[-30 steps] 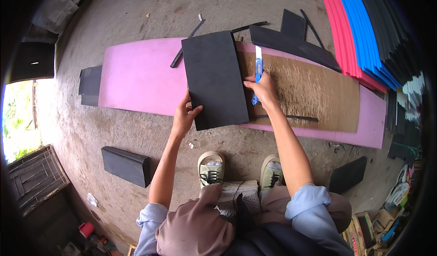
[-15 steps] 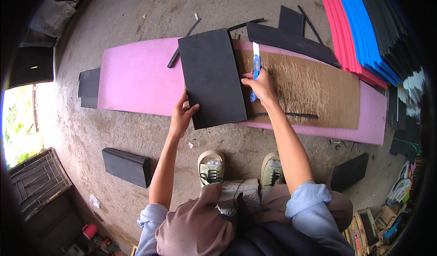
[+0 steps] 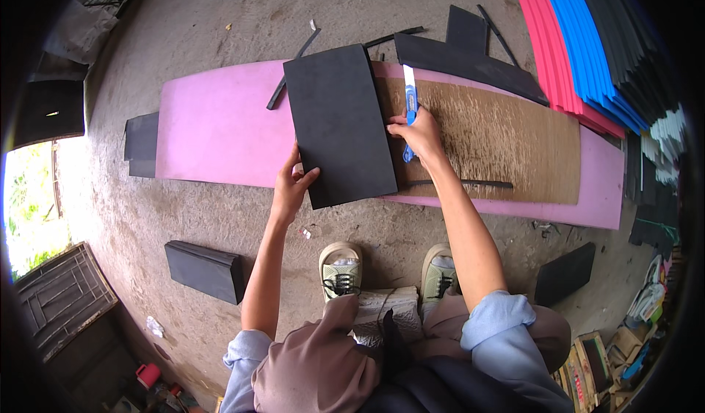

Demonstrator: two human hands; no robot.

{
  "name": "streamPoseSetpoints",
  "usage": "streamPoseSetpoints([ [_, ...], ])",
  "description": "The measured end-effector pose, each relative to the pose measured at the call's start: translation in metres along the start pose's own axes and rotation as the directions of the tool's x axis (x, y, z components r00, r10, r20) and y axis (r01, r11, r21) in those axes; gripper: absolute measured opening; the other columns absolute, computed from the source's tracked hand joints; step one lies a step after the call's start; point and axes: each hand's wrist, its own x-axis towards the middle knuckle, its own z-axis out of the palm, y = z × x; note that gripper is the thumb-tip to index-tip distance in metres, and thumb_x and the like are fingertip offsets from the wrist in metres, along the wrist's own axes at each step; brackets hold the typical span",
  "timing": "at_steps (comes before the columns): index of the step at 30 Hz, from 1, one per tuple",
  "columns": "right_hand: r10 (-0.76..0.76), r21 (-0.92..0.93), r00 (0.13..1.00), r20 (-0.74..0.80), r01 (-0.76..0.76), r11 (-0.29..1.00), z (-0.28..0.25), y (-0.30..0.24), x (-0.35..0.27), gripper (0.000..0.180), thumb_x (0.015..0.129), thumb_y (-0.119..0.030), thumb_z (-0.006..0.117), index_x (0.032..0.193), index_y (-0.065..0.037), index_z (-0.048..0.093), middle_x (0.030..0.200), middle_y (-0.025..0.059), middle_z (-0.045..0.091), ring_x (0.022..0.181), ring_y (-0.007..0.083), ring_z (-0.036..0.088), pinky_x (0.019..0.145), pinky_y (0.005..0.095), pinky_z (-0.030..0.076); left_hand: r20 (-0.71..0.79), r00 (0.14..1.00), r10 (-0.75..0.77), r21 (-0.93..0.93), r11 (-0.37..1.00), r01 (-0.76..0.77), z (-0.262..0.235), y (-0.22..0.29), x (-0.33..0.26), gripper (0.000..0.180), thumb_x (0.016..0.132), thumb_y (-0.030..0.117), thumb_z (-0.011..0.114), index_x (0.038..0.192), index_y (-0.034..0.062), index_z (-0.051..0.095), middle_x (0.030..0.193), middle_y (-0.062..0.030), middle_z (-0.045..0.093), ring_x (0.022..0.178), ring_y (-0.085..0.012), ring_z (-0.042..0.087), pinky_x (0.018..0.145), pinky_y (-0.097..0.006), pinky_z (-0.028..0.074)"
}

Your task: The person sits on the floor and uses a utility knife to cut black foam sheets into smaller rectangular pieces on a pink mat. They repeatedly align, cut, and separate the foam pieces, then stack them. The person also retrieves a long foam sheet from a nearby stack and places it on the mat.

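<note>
A black rectangular stack of foam sheets [image 3: 341,126] lies across the pink sheet [image 3: 220,123] and the left end of a scored brown board [image 3: 507,141]. At its lower left edge, my left hand [image 3: 291,185] is closed on the stack, thumb on top. My right hand [image 3: 420,134] is closed round a blue utility knife [image 3: 410,104], its pale blade end pointing away from me. The fingertips of that hand touch the stack's right edge. Below it, a thin black strip [image 3: 470,184] rests on the board.
Black offcuts [image 3: 470,66] and narrow strips lie beyond the board. Tall piles of red, blue and black sheets [image 3: 580,38] stand at the far right. Two black blocks [image 3: 204,270] [image 3: 564,273] sit on the floor, either side of my shoes [image 3: 341,270].
Almost nothing differs. The view has shifted very slightly; both hands, the black stack and the knife keep their places relative to one another.
</note>
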Motion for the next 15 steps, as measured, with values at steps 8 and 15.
streamPoseSetpoints([
  [8, 0.000, 0.098, 1.000, 0.016, -0.002, 0.995, 0.000, -0.001, 0.000, 0.027, 0.065, 0.006, 0.063, 0.086, 0.003, 0.046, 0.080, 0.0152, 0.061, 0.066, 0.0168, 0.061, 0.059, 0.0264, 0.050, -0.004, 1.000, -0.005, -0.012, 1.000, 0.005, -0.003, -0.007, 0.001, 0.066, 0.078, -0.004, 0.055, 0.134, 0.0030, 0.021, 0.123, -0.0119, 0.044, 0.081, -0.0106, 0.054, 0.072, -0.024, 0.047],
  [15, 0.018, 0.018, 0.998, 0.058, -0.019, 1.000, -0.003, -0.006, 0.000, 0.028, 0.069, 0.001, 0.064, 0.089, 0.001, 0.044, 0.084, 0.0155, 0.059, 0.069, 0.0155, 0.060, 0.058, 0.0268, 0.050, -0.041, 0.999, -0.021, 0.192, 0.981, 0.028, -0.006, -0.011, 0.003, 0.074, 0.073, 0.004, 0.064, 0.133, 0.0001, 0.021, 0.122, -0.0155, 0.042, 0.089, -0.0195, 0.054, 0.076, -0.029, 0.046],
])
